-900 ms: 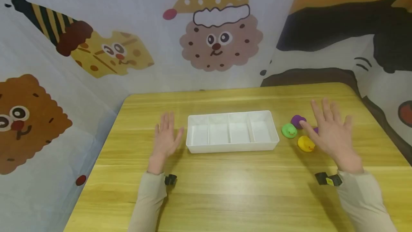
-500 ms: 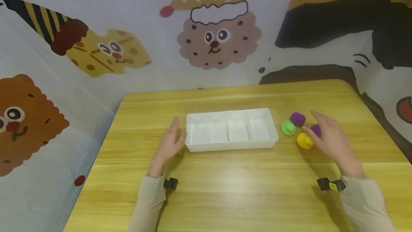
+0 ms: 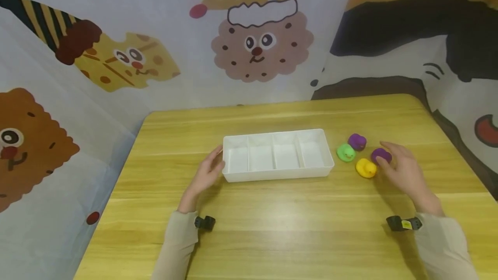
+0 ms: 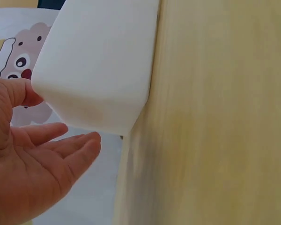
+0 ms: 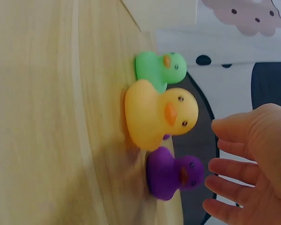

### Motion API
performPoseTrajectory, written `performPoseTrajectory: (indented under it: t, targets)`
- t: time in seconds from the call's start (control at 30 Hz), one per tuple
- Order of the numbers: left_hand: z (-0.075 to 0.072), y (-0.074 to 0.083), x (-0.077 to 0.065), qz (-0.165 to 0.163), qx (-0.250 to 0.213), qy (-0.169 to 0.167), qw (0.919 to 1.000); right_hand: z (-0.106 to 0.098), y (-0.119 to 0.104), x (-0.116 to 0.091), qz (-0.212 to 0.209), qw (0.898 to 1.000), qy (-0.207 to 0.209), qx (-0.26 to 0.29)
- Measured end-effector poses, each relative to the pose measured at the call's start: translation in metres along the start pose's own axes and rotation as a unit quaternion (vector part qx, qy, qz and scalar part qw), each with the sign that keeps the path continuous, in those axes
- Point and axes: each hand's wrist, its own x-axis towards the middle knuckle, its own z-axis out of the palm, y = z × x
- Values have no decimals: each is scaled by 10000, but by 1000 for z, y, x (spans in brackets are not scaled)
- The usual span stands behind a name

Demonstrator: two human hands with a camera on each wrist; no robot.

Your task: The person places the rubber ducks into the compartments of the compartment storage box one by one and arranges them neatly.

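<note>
A white tray with several compartments lies across the middle of the table. My left hand is at its left end; in the left wrist view the thumb is at the tray's rim and the other fingers stretch loosely along its end wall. Fingers spread and relaxed, my right hand is beside the nearer purple rubber duck, holding nothing. A yellow duck, a green duck and another purple duck sit close by. The yellow duck mostly hides that farther purple one in the right wrist view.
The wooden table ends at a wall hanging printed with cartoon snacks. A dark wrist camera sits at the left sleeve, and another camera at the right sleeve.
Both hands have come down from a raised, flat pose. The left has moved to the tray's end, and the right has turned and lowered beside the nearer purple duck. Tray and ducks stay put.
</note>
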Motion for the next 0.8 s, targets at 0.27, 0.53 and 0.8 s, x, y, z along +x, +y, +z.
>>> performPoseTrajectory:
  t: [0.27,0.53,0.8]
  targets:
    - [2,-5,5,-46,-658,89,9978,-2,20,1,265,9982,-514,131]
    - [1,-1,8,-223,-424,141,9988,-2,25,2,486,9947,-900,137]
    - [-1,26,5,-357,-473,33,9982,0,28,4,500,9936,-1011,112]
